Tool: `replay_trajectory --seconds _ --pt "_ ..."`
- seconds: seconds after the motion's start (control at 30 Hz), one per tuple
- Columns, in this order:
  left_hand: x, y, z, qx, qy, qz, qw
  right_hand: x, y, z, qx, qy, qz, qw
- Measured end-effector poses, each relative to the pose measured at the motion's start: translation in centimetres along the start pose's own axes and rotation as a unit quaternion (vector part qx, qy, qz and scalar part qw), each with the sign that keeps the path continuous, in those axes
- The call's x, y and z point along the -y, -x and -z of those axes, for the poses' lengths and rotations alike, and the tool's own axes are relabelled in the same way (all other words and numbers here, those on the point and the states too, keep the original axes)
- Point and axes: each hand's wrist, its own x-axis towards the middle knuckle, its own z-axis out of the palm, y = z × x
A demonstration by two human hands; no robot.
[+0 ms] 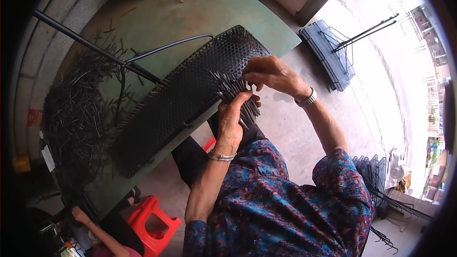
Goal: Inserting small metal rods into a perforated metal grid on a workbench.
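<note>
My left hand [232,121] is closed around a bundle of thin dark metal pins [238,96] that fan out above its fingers. My right hand [271,75] pinches at the tips of those pins, right beside the near end of a black perforated metal panel [185,97]. The panel lies tilted across the edge of a green table [190,14], with a black wire frame [162,50] attached to it. A large heap of loose pins [76,109] covers the table's left side.
A red plastic stool [152,223] stands on the concrete floor at lower left, next to another person's arm [93,228]. More black perforated racks [331,52] lie on the floor at upper right, and several stand stacked [376,176] at right.
</note>
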Motion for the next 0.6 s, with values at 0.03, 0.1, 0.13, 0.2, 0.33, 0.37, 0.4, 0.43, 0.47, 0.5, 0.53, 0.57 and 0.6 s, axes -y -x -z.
replay_trajectory --seconds 0.03,0.1,0.13,0.2,0.33,0.37,0.4,0.43,0.47,0.5,0.53,0.57,0.6 --pt "0.1 0.0 0.1 -0.005 -0.008 0.005 1.0 0.0 0.0 0.0 -0.002 -0.008 -0.007 1.0" --pt "-0.1 0.1 0.0 -0.01 -0.016 0.011 1.0 0.2 0.1 0.0 0.003 -0.006 -0.008 1.0" --pt "-0.2 0.3 -0.2 -0.005 -0.019 -0.002 1.0 0.3 0.2 -0.1 0.007 -0.004 -0.01 1.0" --pt "-0.2 0.4 -0.3 0.0 -0.021 -0.015 1.0 0.9 0.4 -0.3 0.001 0.01 -0.015 1.0" --pt "0.0 0.4 -0.5 0.015 -0.037 -0.027 0.999 1.3 0.5 -0.1 -0.005 0.048 -0.013 0.999" --pt "0.0 0.3 -0.5 0.014 -0.036 -0.026 0.999 1.3 0.6 0.1 -0.007 0.049 -0.012 0.999" --pt "0.1 0.0 -0.1 0.016 -0.037 -0.027 0.999 1.2 0.8 0.2 -0.023 0.04 -0.016 0.999" --pt "0.3 -0.4 0.6 0.004 -0.027 0.011 1.0 1.2 0.9 0.4 -0.038 0.031 -0.021 0.999" --pt "0.2 -0.5 0.8 -0.01 -0.018 0.049 0.999 1.4 1.2 0.7 -0.082 0.011 -0.001 0.997" --pt "0.3 -0.6 0.9 -0.008 -0.018 0.049 0.999 1.7 1.5 1.0 -0.125 -0.008 0.019 0.992" --pt "0.4 -0.6 0.9 -0.009 0.012 0.055 0.998 1.8 1.4 1.5 -0.184 0.041 0.024 0.982" --pt "0.4 -0.6 0.8 -0.009 0.04 0.065 0.997 1.8 1.1 2.0 -0.24 0.067 0.054 0.967" --pt "0.6 -0.8 1.0 0.002 0.056 0.084 0.995 1.5 0.7 2.5 -0.284 0.081 0.079 0.952"
